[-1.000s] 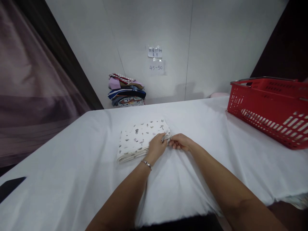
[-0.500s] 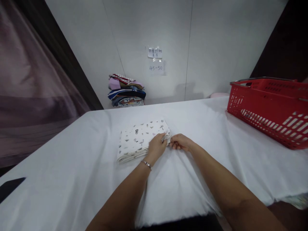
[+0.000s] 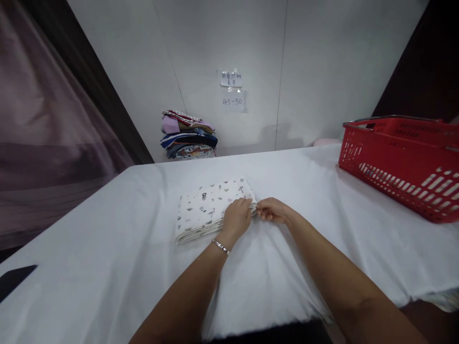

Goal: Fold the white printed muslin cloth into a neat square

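The left hand now lies flatter on the folded white grey-printed cloth, grip hidden. The right hand pinches the less-bunched corner; straightening seems further along.

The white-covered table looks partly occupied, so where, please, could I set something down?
Bare white cover shows left of the folded cloth, toward the dark object, and between the cloth and the red basket. It is crowded at the cloth's near right corner, by the left hand and right hand.
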Demonstrator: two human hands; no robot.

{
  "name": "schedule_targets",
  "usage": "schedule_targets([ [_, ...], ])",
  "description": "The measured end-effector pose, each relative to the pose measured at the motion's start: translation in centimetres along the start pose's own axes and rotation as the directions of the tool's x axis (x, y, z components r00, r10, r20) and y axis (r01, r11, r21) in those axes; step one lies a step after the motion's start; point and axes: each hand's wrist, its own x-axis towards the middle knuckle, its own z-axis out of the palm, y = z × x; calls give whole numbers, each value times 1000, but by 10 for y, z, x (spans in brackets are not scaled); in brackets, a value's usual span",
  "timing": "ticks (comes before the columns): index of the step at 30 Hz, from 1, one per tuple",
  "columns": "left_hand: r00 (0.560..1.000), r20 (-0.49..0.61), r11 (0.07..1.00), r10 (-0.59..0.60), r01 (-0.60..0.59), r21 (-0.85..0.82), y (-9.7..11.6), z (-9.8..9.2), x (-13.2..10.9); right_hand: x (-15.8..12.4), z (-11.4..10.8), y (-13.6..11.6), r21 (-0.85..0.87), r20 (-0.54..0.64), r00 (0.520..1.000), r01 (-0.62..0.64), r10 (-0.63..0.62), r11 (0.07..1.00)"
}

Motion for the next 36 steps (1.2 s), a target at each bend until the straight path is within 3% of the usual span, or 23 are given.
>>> schedule_targets([
  [8,1000,4,1000,18,-18,-1,6,0,-3,0,-3,0,-41,-11,1000,24,-24,999],
  [12,998,12,998,-65,65,-20,4,1,-1,-3,-3,-4,-93,-8,995,98,-100,991],
  [15,986,-4,982,-165,164,-92,-1,1,1,-5,-8,-9,-155,-115,983,125,-144,980],
  [19,974,-31,960,-226,217,-175,-5,0,2,-5,-15,-7,-281,-259,963,1,-76,960],
  [24,970,-60,950,-236,217,-225,-7,1,2,-3,-13,2,-383,-210,977,-43,-42,923],
  [29,968,-79,949,-237,214,-230,-7,1,3,1,-9,7,-459,-164,982,10,-95,888],
  [33,967,-72,949,-243,221,-223,-6,1,3,6,-3,11,-539,-188,972,17,-140,842],
  [36,968,-72,949,-240,219,-228,-7,1,3,8,-1,11,-512,-198,967,38,-161,858],
])
